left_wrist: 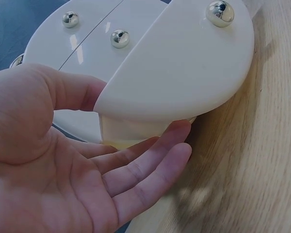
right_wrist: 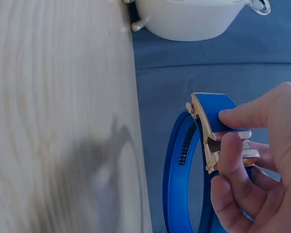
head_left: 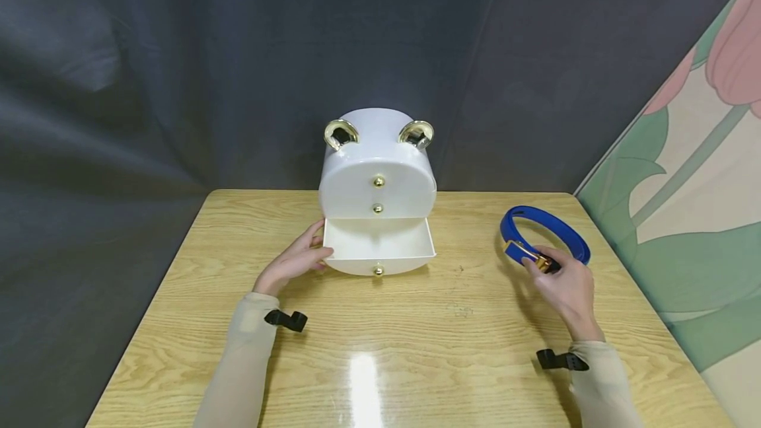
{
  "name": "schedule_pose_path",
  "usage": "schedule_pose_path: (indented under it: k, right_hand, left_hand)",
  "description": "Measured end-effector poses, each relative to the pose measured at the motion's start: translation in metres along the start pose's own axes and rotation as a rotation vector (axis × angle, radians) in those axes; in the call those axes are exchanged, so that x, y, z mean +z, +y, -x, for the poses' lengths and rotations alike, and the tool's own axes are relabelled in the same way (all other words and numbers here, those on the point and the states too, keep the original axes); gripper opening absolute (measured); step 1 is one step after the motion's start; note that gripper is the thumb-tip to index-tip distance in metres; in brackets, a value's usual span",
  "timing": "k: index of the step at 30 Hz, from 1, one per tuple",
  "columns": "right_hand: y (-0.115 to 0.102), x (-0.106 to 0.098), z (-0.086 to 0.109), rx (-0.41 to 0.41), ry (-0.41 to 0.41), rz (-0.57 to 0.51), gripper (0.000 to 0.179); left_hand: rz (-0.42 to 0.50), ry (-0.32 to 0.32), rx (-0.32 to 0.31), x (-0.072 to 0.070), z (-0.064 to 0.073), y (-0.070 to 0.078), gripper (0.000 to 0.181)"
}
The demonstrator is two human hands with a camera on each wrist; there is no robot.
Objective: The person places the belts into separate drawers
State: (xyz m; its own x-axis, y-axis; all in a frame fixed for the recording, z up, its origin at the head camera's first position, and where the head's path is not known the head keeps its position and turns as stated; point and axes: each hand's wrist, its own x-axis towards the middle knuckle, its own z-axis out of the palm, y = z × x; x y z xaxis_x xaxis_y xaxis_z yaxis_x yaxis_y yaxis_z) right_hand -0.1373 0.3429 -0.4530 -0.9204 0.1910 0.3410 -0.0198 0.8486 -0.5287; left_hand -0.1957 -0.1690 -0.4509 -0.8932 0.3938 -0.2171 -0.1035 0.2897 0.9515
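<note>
A white round-topped box [head_left: 377, 193] with gold knobs and two gold ear-like rings stands at the back of the table, its lower drawer [head_left: 380, 240] pulled out with a bare white inside. My left hand [head_left: 296, 261] is at the drawer's left front corner. Its thumb touches the top edge of the drawer front, and its loosely bent fingers lie along the side and below. Over the table's right side, my right hand [head_left: 567, 286] pinches a blue belt [right_wrist: 177, 194] by its gold-framed buckle [right_wrist: 220, 114]. The belt hangs in a loop, with its shadow on the tabletop.
The light wood table [head_left: 380, 329] ends at a dark grey curtain [head_left: 255, 71] behind the box. A wall panel with painted flowers [head_left: 684, 203] runs along the right side. Black bands with small cameras sit on both sleeves.
</note>
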Motion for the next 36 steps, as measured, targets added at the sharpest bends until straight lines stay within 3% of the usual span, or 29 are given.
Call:
schedule_pose_path:
  k: [8,25,36]
  right_hand:
    - [-0.013,-0.004,0.004,-0.015,-0.001,-0.017,0.036]
    - [-0.041,-0.009,0.013,-0.160,0.028,-0.075,0.029]
    - [-0.054,-0.010,0.020,-0.197,-0.012,-0.107,0.030]
  left_hand:
    - [0.000,0.016,0.000,-0.001,0.000,0.000,0.083]
    - [0.024,0.019,-0.003,-0.002,0.002,0.001,0.079]
    - [0.022,0.018,0.010,-0.003,0.001,-0.001,0.081]
